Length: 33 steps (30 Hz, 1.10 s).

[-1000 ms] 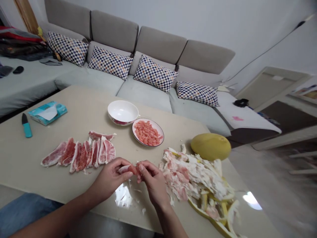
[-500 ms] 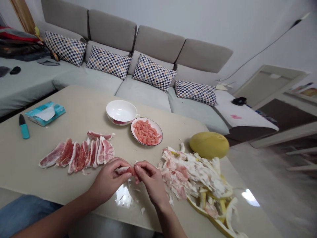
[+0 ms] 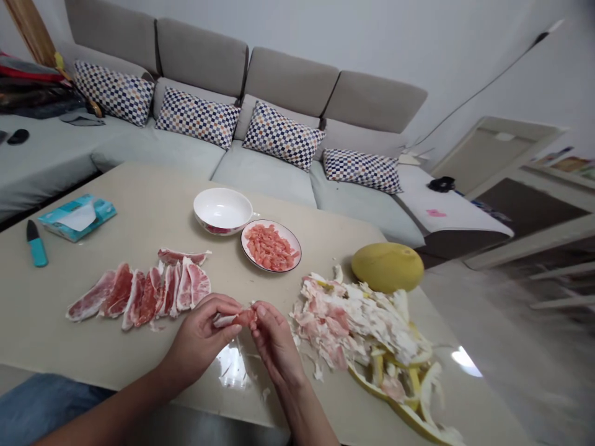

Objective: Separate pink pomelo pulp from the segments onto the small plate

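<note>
– So, what's the left hand (image 3: 202,331) up to?
– Its thumb and fingers are closed around a small pinkish-red citrus segment with white skin (image 3: 242,318), over the glossy cream tabletop (image 3: 153,210).
– And the right hand (image 3: 274,337)?
– Thumb and fingertips are pinched together on the segment's end nearest that hand, so both hands nearly meet.
– What's beyond them?
– Past the right hand, a round white plate with a dark rim (image 3: 288,235) carries loose pink pulp pieces (image 3: 269,249). Just beside it, beyond the left hand, sits a deep white bowl with a red pattern (image 3: 223,207).
– To the sides?
– Left of the left hand, a row of pinkish-red, white-edged segments (image 3: 139,294); right of the right hand, a heap of white-and-pink peelings with yellow rind (image 3: 372,322), touching or near a whole yellow oval fruit (image 3: 388,266).
</note>
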Tool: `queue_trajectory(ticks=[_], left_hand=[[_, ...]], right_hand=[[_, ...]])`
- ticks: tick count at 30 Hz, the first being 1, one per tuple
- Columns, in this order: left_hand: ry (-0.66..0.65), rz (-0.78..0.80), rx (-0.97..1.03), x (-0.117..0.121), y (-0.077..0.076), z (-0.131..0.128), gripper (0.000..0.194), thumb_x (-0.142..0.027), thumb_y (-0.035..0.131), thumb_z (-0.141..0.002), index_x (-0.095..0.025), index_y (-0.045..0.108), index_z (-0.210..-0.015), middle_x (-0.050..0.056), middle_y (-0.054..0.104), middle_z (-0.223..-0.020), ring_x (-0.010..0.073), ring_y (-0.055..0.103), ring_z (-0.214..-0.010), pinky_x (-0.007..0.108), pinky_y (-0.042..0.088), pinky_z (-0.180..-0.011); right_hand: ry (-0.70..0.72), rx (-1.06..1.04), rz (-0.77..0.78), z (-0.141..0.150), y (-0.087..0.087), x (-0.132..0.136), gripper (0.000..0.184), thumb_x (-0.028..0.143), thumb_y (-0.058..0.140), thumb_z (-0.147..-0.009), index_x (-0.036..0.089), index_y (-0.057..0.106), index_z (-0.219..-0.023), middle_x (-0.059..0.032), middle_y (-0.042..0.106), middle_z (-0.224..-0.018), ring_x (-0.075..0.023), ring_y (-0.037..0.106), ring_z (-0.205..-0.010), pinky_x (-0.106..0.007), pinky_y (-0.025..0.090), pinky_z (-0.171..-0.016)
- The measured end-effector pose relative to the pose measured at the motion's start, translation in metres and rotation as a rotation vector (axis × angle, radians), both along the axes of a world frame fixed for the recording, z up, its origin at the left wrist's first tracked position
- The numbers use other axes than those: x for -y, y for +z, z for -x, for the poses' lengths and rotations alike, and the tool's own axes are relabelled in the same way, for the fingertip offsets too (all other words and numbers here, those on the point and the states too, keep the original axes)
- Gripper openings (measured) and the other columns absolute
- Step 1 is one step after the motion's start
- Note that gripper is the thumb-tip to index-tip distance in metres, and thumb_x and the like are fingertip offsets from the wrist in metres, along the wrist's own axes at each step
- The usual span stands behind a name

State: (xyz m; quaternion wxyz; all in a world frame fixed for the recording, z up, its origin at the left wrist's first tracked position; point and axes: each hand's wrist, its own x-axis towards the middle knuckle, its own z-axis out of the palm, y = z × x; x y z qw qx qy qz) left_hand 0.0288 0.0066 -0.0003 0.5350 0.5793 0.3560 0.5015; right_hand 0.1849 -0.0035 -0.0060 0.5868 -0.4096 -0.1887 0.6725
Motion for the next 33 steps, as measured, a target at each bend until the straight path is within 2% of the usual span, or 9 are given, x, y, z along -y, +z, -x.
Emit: queue_trajectory(ticks=[5, 10, 16, 21, 25, 29, 33], left_hand=[[0.044, 0.009, 0.003, 0.0, 0.0, 0.0, 0.011, -0.017, 0.068, -0.079, -0.021, 0.068, -0.089, 0.007, 0.061, -0.103, 0.0217, 0.06, -0.105, 0.035, 0.049, -0.093], [0.049, -0.024, -0.117, 0.003, 0.006, 0.001, 0.011, -0.02, 0.068, -0.08, -0.024, 0.071, -0.089, 0.007, 0.062, -0.102, 0.0222, 0.059, -0.105, 0.032, 0.05, -0.088], [0.062, -0.004, -0.085, 0.004, 0.006, 0.001, 0.011, -0.02, 0.07, -0.077, -0.024, 0.073, -0.087, 0.007, 0.063, -0.101, 0.0221, 0.059, -0.105, 0.032, 0.05, -0.089], [0.051, 0.186, 0.098, 0.0, 0.006, 0.0, 0.01, -0.021, 0.074, -0.073, -0.021, 0.069, -0.082, 0.005, 0.062, -0.1, 0.0215, 0.061, -0.103, 0.034, 0.049, -0.092], [-0.005, 0.38, 0.212, 0.001, 0.013, 0.001, 0.014, -0.023, 0.074, -0.075, -0.019, 0.067, -0.087, 0.004, 0.066, -0.102, 0.0202, 0.064, -0.1, 0.035, 0.047, -0.095], [-0.087, 0.481, 0.358, 0.003, 0.019, 0.0, 0.012, -0.023, 0.071, -0.079, -0.017, 0.067, -0.089, 0.006, 0.07, -0.102, 0.0201, 0.062, -0.106, 0.035, 0.044, -0.1], [-0.141, 0.579, 0.493, 0.004, 0.019, -0.001, 0.01, -0.022, 0.069, -0.082, -0.017, 0.067, -0.09, 0.006, 0.071, -0.102, 0.018, 0.063, -0.106, 0.034, 0.041, -0.105]], right_hand=[[0.022, -0.023, -0.027, -0.001, 0.003, 0.002, 0.034, 0.039, 0.085, -0.062, 0.015, 0.071, -0.082, 0.0001, 0.066, -0.069, -0.0065, 0.058, -0.058, -0.012, 0.05, -0.053], [0.067, 0.175, -0.157, -0.002, 0.003, 0.003, 0.026, 0.032, 0.082, -0.068, 0.017, 0.069, -0.085, 0.0015, 0.065, -0.071, -0.0071, 0.054, -0.055, -0.014, 0.046, -0.048], [0.054, 0.254, -0.147, -0.004, 0.002, 0.002, 0.021, 0.029, 0.082, -0.068, 0.017, 0.069, -0.08, 0.0014, 0.066, -0.068, -0.0091, 0.056, -0.059, -0.017, 0.048, -0.053], [0.038, 0.1, -0.094, -0.003, -0.001, 0.002, 0.021, 0.026, 0.084, -0.066, 0.016, 0.07, -0.076, 0.0023, 0.067, -0.065, -0.0058, 0.059, -0.058, -0.013, 0.048, -0.056], [0.039, -0.033, -0.038, -0.003, -0.001, 0.002, 0.023, 0.023, 0.087, -0.063, 0.016, 0.071, -0.078, 0.0012, 0.069, -0.068, -0.0052, 0.063, -0.06, -0.01, 0.051, -0.06], [0.039, -0.143, -0.034, 0.001, 0.0, 0.001, 0.023, 0.021, 0.087, -0.061, 0.016, 0.072, -0.077, 0.0004, 0.071, -0.07, -0.0062, 0.065, -0.062, -0.01, 0.054, -0.062], [0.047, -0.245, -0.049, 0.006, -0.001, 0.0, 0.023, 0.018, 0.087, -0.061, 0.015, 0.073, -0.079, 0.0002, 0.072, -0.075, -0.0052, 0.067, -0.062, -0.007, 0.055, -0.063]])
